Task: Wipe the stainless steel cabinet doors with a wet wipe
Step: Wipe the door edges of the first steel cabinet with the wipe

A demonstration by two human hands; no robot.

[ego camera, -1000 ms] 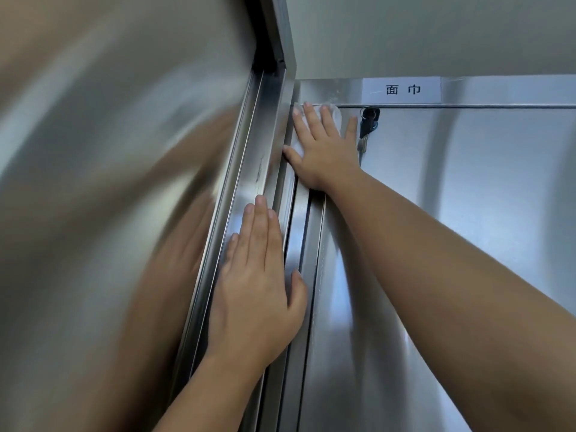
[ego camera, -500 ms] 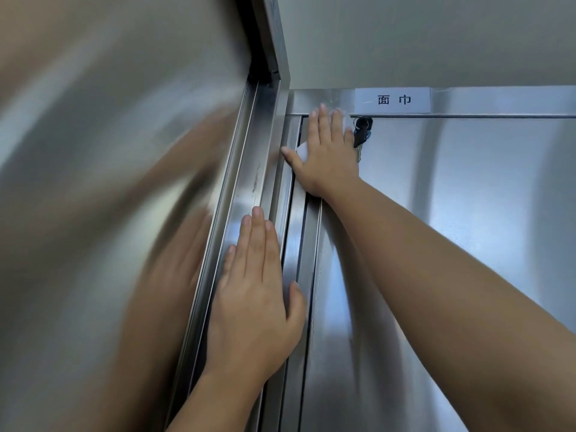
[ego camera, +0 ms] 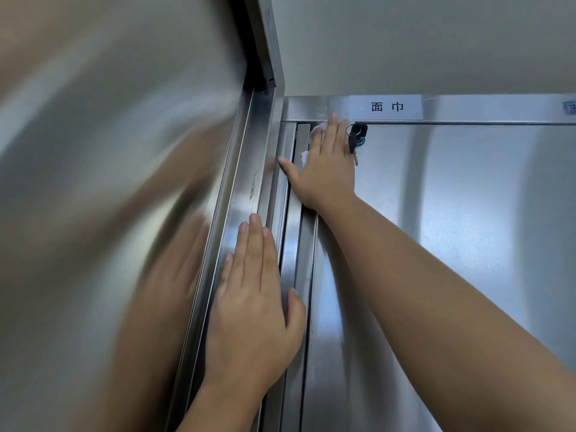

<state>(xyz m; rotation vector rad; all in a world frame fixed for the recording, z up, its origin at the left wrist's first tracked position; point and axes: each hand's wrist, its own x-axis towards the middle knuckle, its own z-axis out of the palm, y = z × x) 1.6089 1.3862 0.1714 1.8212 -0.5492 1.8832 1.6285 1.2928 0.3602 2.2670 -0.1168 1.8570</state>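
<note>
A stainless steel cabinet door (ego camera: pixel 452 229) fills the right of the view, close up. My right hand (ego camera: pixel 325 163) lies flat near its top left corner, fingers straight, pressing a white wet wipe (ego camera: pixel 307 154) against the steel; only small bits of the wipe show past my fingers. My left hand (ego camera: pixel 254 307) rests flat on the vertical steel frame strips (ego camera: pixel 246 188) between the two doors, lower down. Left of it, the other steel door (ego camera: pixel 103 213) reflects my arm.
A bunch of keys (ego camera: pixel 357 140) hangs from the lock just right of my right hand's fingers. Above it a white label (ego camera: pixel 386 106) is stuck on the top rail. A pale wall (ego camera: pixel 420 42) rises over the cabinet.
The view has tilted up slightly, so everything sits lower in frame. My right hand has turned more upright with its fingertips over the top rail; the left hand has stayed on the frame.
</note>
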